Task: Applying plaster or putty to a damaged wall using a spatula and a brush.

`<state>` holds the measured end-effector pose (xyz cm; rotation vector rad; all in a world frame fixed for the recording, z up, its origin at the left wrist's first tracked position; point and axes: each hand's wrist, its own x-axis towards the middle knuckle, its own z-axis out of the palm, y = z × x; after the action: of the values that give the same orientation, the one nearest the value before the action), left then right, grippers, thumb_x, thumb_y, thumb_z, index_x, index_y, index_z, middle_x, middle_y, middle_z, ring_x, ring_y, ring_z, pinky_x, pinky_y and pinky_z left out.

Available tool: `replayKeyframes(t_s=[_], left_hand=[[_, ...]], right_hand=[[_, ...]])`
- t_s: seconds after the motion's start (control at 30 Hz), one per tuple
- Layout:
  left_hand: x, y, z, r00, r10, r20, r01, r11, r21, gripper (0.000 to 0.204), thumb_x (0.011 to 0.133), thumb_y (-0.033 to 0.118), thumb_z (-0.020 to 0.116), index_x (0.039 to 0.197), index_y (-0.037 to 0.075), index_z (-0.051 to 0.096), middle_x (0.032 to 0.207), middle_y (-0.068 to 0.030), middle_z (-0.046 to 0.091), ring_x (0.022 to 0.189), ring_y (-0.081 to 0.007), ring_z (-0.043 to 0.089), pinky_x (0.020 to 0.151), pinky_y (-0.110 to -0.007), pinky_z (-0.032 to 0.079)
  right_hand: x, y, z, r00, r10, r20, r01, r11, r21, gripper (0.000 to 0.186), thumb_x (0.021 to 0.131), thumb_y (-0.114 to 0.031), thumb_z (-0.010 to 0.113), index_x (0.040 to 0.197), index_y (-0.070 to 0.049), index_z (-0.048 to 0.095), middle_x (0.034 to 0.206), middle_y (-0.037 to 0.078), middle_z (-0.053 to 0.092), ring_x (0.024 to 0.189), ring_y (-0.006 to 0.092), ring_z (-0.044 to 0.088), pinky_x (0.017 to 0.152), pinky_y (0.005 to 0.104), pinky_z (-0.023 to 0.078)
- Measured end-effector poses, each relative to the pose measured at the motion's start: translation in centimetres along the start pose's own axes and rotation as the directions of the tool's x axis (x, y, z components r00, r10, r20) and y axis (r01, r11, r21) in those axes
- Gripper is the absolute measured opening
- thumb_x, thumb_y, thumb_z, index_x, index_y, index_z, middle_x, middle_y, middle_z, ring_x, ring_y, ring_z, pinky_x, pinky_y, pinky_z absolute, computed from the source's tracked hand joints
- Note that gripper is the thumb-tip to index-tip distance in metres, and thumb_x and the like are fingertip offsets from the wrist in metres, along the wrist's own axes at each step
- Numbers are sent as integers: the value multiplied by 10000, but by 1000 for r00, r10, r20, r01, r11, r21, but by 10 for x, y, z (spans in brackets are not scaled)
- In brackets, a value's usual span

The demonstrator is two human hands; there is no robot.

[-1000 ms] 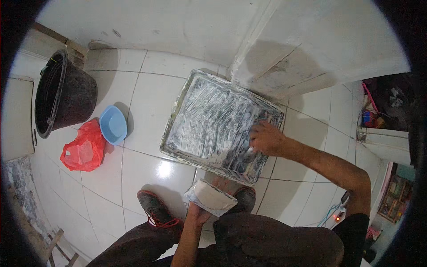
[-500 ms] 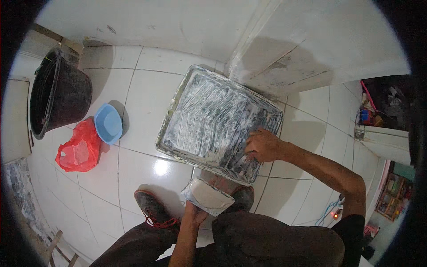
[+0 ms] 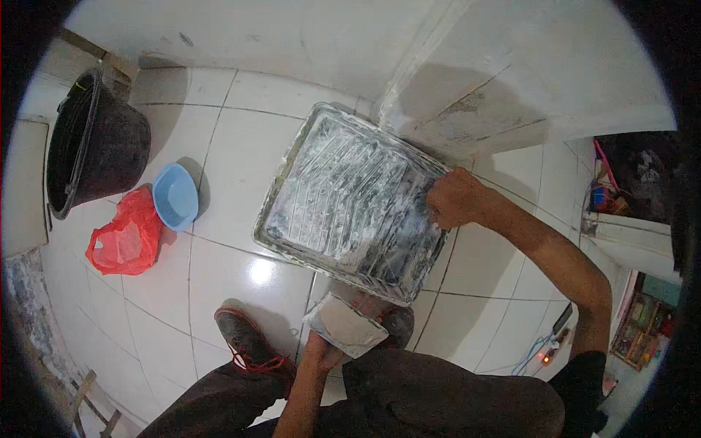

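Dressed in dark tones from sleeve [image 3: 582,387] to shoes [image 3: 244,336].
Wears brownish-black trousers [image 3: 453,394] across the bottom of the frame and a black sleeve ending above the elbow at lower right, leaving forearms [image 3: 544,252] bare; has bright red laces [image 3: 270,363] and thin reddish edging on the dark shoe at lower left of centre.

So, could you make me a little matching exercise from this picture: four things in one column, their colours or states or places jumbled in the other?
Things:
1. ridged tray
2. pale, flat-sided thing
3. bowl
4. plastic bag

Descriptions:
A. light blue
B. held in the left hand
C. red
D. streaked with white, with the right hand at its side

Right pairs: 1-D, 2-B, 3-A, 4-C
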<state>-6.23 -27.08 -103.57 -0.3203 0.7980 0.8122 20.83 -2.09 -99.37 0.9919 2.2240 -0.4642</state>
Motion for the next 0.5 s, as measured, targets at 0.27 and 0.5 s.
replayKeyframes(t_s=[0.27,0.5], left_hand=[[1,8,-5,1000,0,18,4,978,-209,595,958,495,400,1359,57,414,1362,-171,471,1202,-353,503,996,-520,433],[2,11,-39,948,17,319,141,873,-466,510,980,413,390,1324,41,453,1355,-153,494,1200,-312,517,1021,-487,419]], right_hand=[[23,-14,8,982,-100,162,102,995,-5,307,715,-326,679,740,-20,691,731,200,656,769,354,669,703,482,521],[30,-28,0,965,-150,217,141,988,60,297,770,-288,684,707,2,680,693,204,647,726,361,662,693,484,515]])
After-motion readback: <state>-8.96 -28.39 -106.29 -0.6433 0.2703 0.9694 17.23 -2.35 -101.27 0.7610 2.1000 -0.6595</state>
